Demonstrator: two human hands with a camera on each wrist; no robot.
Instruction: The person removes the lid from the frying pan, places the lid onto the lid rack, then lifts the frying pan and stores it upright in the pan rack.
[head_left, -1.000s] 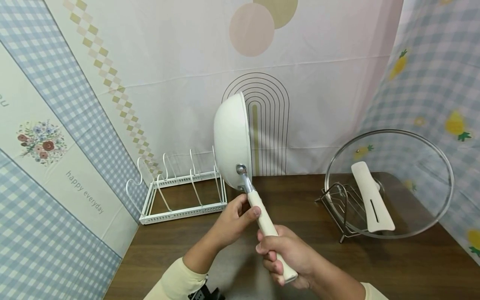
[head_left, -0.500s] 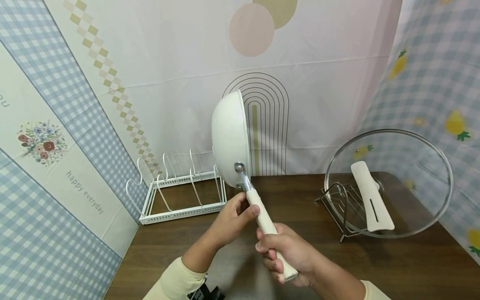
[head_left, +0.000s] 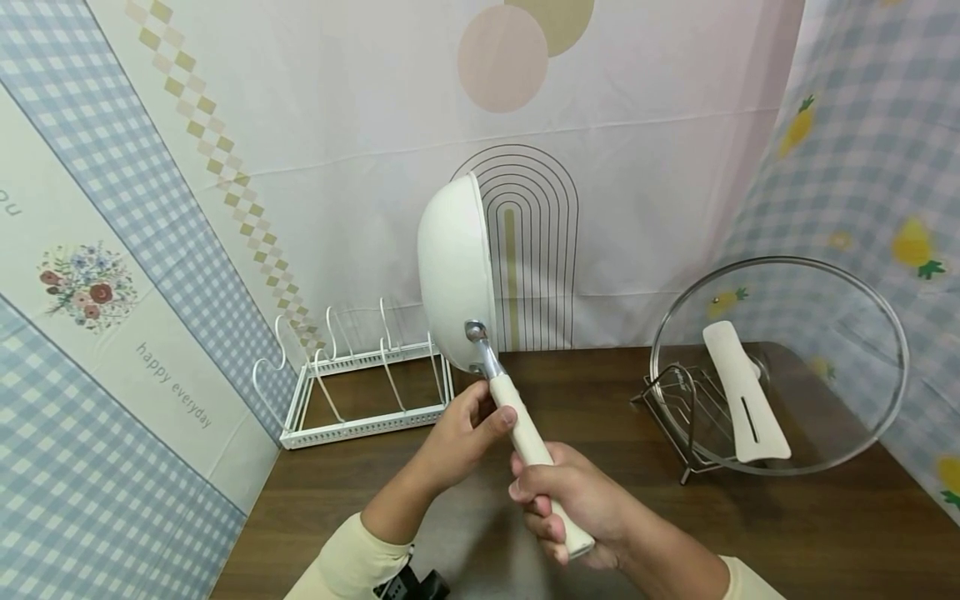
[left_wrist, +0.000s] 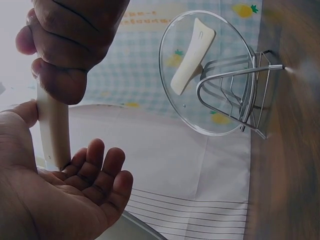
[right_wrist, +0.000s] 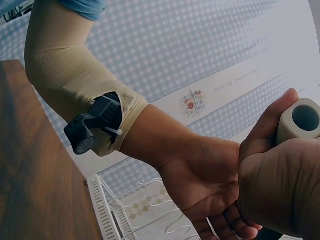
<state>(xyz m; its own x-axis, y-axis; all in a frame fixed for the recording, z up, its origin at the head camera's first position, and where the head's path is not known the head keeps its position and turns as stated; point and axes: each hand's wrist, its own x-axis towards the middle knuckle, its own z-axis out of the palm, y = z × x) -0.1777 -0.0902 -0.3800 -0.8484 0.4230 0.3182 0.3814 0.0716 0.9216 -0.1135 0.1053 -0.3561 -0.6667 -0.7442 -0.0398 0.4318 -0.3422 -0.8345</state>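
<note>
Head view: I hold the white pan [head_left: 456,275] on edge above the dark wooden table [head_left: 787,533], bowl up and away from me, its handle [head_left: 528,442] running down and toward me. My right hand [head_left: 573,508] is wrapped round the lower end of the handle. My left hand [head_left: 465,437] sits higher, near the metal neck, thumb against the handle, so it is the nearer hand to the bowl. The white wire rack [head_left: 360,375] stands just left of the pan; the glass lid [head_left: 780,367] leans in a metal stand well to the pan's right.

Left wrist view: left palm [left_wrist: 75,200] open, fingers loosely spread, handle [left_wrist: 52,132] resting against it.

Right wrist view: right fist [right_wrist: 280,185] closed round the handle's butt [right_wrist: 300,120]. Patterned cloth walls all round
</note>
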